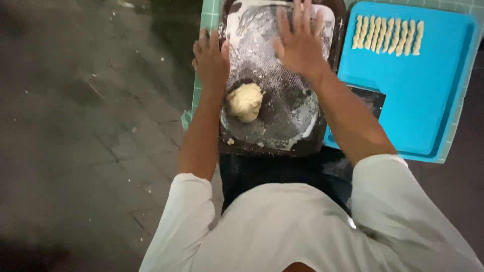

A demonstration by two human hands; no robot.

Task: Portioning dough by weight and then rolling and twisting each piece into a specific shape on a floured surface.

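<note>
While the left hand (210, 59) is curled, holding nothing, on the floured tray's (282, 132) edge, the right hand (300, 43) is spread flat, empty; 1 dough ball (245, 102) lies just below both.

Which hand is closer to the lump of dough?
The left. The left hand rests at the floured dark tray's left edge, just above the dough lump. The right hand is spread open farther up and to the right.
</note>
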